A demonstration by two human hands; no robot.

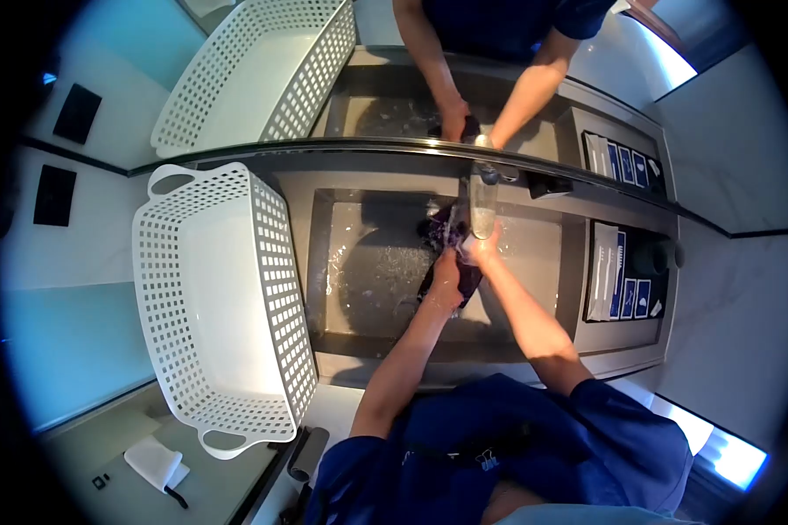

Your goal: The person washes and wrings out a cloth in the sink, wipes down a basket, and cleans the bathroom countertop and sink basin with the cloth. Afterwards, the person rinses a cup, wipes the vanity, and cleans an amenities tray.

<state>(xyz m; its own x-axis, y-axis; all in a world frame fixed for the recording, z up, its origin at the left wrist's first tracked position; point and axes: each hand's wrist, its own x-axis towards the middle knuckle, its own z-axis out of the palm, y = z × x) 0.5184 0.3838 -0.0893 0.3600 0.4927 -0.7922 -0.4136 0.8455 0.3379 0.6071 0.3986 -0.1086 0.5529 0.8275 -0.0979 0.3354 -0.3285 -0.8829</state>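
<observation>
A dark purple cloth [469, 278], wet and bunched up, is in the grey sink [324, 262] beneath the faucet [483, 206]. My left hand [447, 278] is closed around the middle of it. Close by on the right, my right hand [481, 248] is closed on the upper part of the cloth, right by the faucet's end. Something whitish, perhaps water or suds, shows at its fingers. The fingertips of both hands are partly hidden. Water with bubbles lies in the left part of the basin.
Left of the sink stands a white perforated plastic basket [280, 289] with handles. On the right, a tray [590, 271] holds packaged toiletries and a dark cup [650, 257]. A mirror [534, 114] behind the faucet reflects the arms and basket. A white item [153, 461] lies at lower left.
</observation>
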